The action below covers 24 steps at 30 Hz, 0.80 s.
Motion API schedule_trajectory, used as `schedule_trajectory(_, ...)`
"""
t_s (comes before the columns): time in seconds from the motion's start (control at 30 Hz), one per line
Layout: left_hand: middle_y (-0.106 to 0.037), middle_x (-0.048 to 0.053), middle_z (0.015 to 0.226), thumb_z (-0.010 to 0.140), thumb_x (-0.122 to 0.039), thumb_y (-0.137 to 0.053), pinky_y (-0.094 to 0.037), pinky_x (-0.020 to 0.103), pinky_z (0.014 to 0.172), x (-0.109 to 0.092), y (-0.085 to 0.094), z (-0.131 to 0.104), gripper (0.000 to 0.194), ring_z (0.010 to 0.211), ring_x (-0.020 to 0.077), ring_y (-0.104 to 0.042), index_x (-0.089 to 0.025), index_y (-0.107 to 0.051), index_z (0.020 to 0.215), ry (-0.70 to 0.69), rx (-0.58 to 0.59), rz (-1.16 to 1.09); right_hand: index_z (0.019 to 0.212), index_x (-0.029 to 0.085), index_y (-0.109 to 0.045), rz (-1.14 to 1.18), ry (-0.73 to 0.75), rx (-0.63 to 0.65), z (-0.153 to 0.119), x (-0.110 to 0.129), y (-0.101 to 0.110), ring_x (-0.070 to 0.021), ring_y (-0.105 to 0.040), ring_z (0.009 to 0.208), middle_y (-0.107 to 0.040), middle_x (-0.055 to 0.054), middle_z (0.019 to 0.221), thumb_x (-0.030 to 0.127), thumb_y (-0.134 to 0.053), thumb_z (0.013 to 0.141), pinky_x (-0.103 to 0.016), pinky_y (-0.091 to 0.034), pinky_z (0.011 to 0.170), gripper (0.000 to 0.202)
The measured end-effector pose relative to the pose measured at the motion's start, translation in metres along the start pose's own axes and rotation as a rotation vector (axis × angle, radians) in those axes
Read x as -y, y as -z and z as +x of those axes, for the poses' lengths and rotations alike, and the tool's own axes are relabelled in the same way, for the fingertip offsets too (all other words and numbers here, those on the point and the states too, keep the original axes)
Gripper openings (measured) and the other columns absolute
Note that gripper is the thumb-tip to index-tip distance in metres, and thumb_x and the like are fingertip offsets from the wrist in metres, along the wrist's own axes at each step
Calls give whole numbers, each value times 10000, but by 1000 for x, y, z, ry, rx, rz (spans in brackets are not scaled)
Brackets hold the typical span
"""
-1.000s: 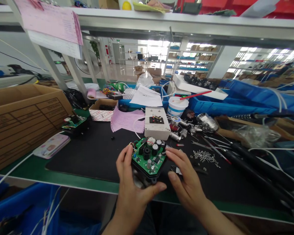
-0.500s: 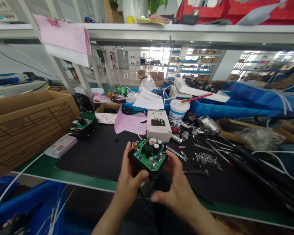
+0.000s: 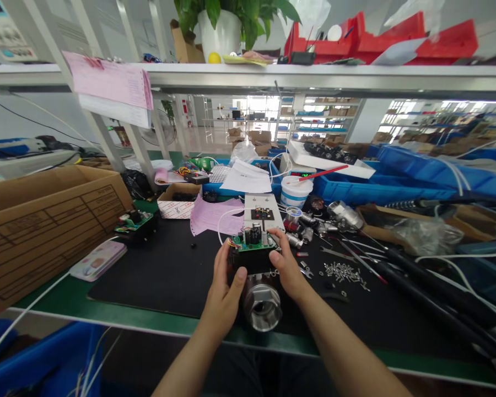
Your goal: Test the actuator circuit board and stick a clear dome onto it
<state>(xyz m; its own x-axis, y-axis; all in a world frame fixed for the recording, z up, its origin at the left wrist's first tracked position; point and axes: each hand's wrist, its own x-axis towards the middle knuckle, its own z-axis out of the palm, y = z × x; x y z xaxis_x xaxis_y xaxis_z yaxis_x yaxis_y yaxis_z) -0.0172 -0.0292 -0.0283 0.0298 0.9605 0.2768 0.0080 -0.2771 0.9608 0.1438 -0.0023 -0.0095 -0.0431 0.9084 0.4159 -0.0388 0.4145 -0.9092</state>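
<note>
left fingers [image 3: 220,269] and right fingers [image 3: 287,262] pinch the housing [image 3: 254,261] from both sides, near the surface's [image 3: 140,317] front edge. risk, i judge: valve [image 3: 263,309] weight tips it if grip slackens.

The left hand [image 3: 224,289] and the right hand [image 3: 288,266] are gripping the black housing [image 3: 254,259] from both sides, its green circuit board [image 3: 258,242] facing up and a metal fitting [image 3: 263,306] hanging underneath.
</note>
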Motion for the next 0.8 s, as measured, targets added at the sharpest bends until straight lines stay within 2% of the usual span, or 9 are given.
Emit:
schedule_trajectory(0.13,-277,170,1548,774,-672,-573,-217,450,1169,15,1,15,932,1424,320,-269,-157,-240,1475,-51,37,-40,1243,241,-371,31,16,-2,-2,-2,-3,-257,-594,1037,-597,-77,1118,739,-526,807,-357,-473,913,679)
schedule_trajectory(0.23,-311,166,1537,747,-711,-569,-255,425,1157,18,-2,16,1000,1415,310,-294,-154,-196,1490,-90,55,-52,1246,238,-375,68,23,-3,-3,-3,-4,-257,-589,1042,-587,-82,1141,725,-539,811,-357,-475,914,674)
schedule_trajectory(0.53,-294,138,1551,804,-603,-579,-253,389,1158,25,-2,15,922,1414,276,-306,-166,-170,1505,-160,69,-10,1250,225,-364,-41,130,-35,-5,-8,-3,-259,-589,1052,-583,-89,1125,723,-451,853,-373,-473,927,643)
schedule_trajectory(0.7,-292,124,1554,815,-556,-587,-214,385,1172,28,-1,16,881,1420,266,-294,-164,-197,1501,-168,51,3,1240,219,-368,-72,138,-66,-4,-13,-2,-275,-552,1111,-563,-100,1158,737,-455,832,-376,-478,927,666)
schedule_trajectory(0.8,-318,116,1544,833,-539,-571,-236,382,1164,28,-2,16,843,1410,264,-314,-168,-210,1499,-165,47,-5,1240,213,-371,-82,150,-81,-3,-13,-1,-278,-543,1120,-562,-104,1159,718,-450,847,-383,-480,926,644)
